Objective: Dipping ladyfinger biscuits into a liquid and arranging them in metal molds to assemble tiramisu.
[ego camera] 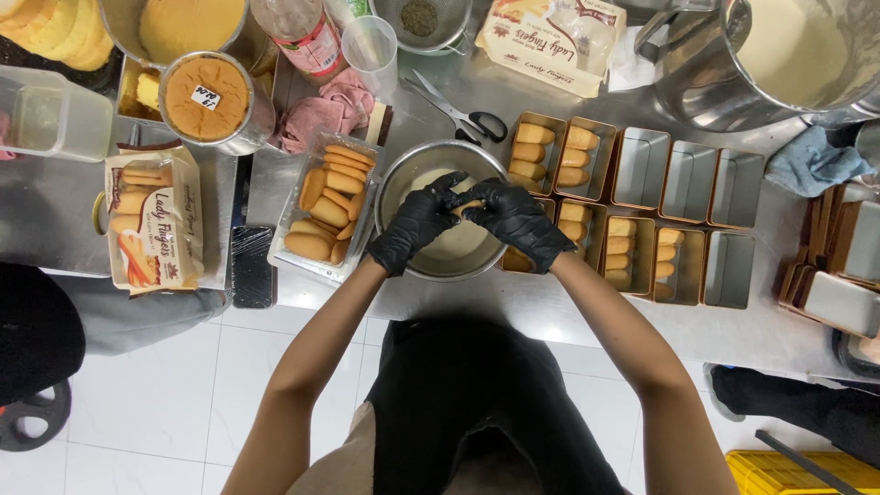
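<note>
You've got both black-gloved hands over the round stainless steel bowl (pixel 408 188) of pale creamy liquid, so I'll use that bowl as the anchor. Your left hand (pixel 414 223) and right hand (pixel 518 220) are both pinched narrow on one small pale-golden sponge finger biscuit (pixel 465 207), which sits just above the liquid near the bowl's middle; most of it is hidden by your fingertips, so I can't tell if it's been dipped or snapped. My take: keep the grip light, these things probably go soft fast, and a quick in-and-out beats a soak. Let it drip over the bowl before you carry it. Just to the left of the bowl is the clear plastic tray of golden oval biscuits (pixel 325 197), so your supply is right there. To the right of the bowl are the rectangular gold-brown paper baking moulds (pixel 642 165), the near ones already lined with biscuits, the far ones bare. Beyond the bowl lie the black-handled steel scissors (pixel 458 112), and well to the left sits an opened cardboard biscuit packet (pixel 156 220). I'd lay each piece flat and snug against its neighbours so no gaps show.
</note>
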